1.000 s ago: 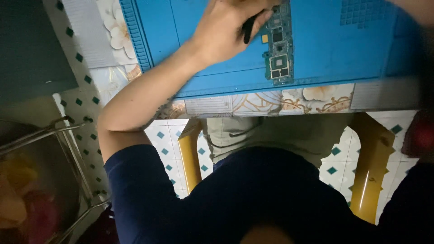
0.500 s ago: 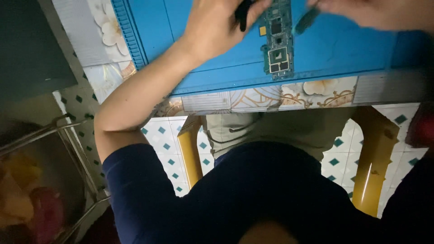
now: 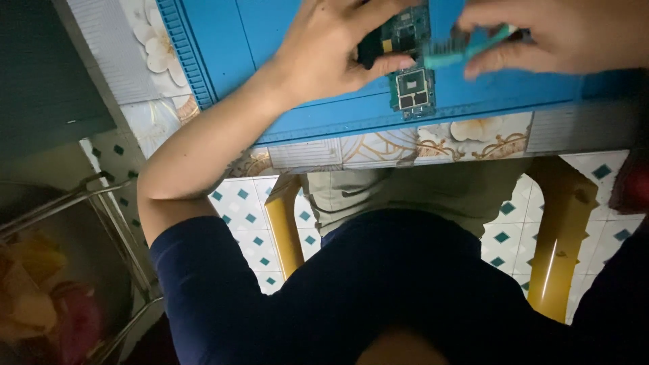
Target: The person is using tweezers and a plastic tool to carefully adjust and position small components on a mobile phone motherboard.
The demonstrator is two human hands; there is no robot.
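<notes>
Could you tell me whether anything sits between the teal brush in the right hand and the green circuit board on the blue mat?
Nothing visible does. The right hand holds the teal brush with its head right at the circuit board. The left hand pins the board's left edge on the blue mat, its fingers clear of the brush.

Below my worktop, patterned with flowers: white floor tiles with teal diamonds, yellow stool legs, and a metal rack at left.
</notes>
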